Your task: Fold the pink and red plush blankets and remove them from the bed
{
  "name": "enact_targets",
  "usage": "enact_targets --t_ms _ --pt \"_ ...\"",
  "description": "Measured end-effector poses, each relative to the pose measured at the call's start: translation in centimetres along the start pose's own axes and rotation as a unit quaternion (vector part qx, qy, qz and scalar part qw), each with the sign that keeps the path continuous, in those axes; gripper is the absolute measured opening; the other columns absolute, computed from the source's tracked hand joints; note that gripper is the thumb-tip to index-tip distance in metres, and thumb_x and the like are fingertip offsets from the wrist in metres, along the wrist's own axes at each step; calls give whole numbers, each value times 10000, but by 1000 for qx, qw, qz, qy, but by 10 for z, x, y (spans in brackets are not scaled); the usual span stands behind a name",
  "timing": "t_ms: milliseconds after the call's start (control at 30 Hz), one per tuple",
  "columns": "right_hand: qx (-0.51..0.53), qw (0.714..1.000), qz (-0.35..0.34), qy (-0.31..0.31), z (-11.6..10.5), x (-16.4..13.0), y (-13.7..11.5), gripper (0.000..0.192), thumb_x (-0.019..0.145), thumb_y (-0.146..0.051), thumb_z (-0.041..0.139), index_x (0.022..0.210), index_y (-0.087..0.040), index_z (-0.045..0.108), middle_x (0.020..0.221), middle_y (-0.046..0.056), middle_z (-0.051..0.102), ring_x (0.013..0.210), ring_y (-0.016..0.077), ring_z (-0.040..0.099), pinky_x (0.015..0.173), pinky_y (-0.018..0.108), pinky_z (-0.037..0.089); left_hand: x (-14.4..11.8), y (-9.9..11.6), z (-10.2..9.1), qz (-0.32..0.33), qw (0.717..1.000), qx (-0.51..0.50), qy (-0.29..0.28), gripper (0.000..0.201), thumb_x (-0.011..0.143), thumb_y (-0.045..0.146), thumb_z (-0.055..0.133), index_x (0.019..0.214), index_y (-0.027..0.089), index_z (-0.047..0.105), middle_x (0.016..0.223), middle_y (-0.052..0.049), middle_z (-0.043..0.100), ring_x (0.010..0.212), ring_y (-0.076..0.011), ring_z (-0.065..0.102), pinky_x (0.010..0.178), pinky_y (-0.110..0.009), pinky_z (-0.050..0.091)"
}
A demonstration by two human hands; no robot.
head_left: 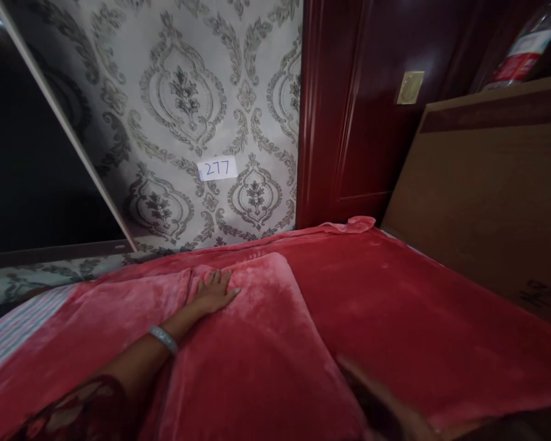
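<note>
Left hand (214,291) spread flat on red pillow (257,343), frame centre. Right hand (381,404) blurred at bottom edge; grip unreadable.

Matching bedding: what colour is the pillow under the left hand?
Pinkish red plush pillow, seen in the head view.

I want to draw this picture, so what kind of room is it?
Most likely a bedroom. The left hand lies flat on a red plush pillow over a matching red blanket, with patterned wallpaper and a dark red wooden door behind. The blurred right hand hovers low.
</note>
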State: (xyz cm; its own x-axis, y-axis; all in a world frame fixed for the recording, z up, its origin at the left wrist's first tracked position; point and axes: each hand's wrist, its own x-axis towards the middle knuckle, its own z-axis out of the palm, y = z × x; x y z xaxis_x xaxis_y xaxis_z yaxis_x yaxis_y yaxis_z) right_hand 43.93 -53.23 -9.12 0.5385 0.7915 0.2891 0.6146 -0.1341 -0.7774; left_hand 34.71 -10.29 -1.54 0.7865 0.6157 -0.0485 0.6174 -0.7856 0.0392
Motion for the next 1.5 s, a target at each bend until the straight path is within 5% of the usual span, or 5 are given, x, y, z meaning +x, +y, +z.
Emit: enact_targets --t_ms 167,400,600,1067,1500 --pt "38 996 46 67 -32 88 -17 528 898 -545 583 1345 -274 656 1420 112 620 1284 317 599 1058 488 499 8 -15 -5 17 999 -11 44 665 944 518 450 1522 191 439 1576 -196 431 1468 -382 365 1164 -653 227" --pt "103 993 -10 56 17 247 11 542 832 -450 617 1310 -199 660 1412 139 618 1326 302 548 1153 496 373 8 -32 22 -13 988 -46 147 579 979 399 396 1479 116 466 1532 -199 486 1444 -362 400 1145 -571 336" --pt "135 991 -5 7 41 321 35 551 841 -499 598 1303 -205 655 1328 112 674 1253 269 590 1123 456 396 26 -62 23 -51 974 -100 195 469 944 240 383 1314 49 598 1240 -221 695 1224 -331 617 1085 -480 437" --pt "125 992 2 -19 63 345 69 301 748 -497 662 712 -205 599 693 -24 580 704 161 508 696 283 446 38 -77 33 -89 935 -226 257 320 820 204 466 1083 190 648 1155 -108 724 1122 -266 654 1019 -410 507" --pt "84 995 47 -6 54 329 51 463 846 -476 558 1136 -138 684 1137 124 720 1042 251 650 958 413 497 33 -63 25 -92 942 -232 225 406 882 191 454 1254 132 604 1275 -146 683 1229 -286 609 1085 -419 458"
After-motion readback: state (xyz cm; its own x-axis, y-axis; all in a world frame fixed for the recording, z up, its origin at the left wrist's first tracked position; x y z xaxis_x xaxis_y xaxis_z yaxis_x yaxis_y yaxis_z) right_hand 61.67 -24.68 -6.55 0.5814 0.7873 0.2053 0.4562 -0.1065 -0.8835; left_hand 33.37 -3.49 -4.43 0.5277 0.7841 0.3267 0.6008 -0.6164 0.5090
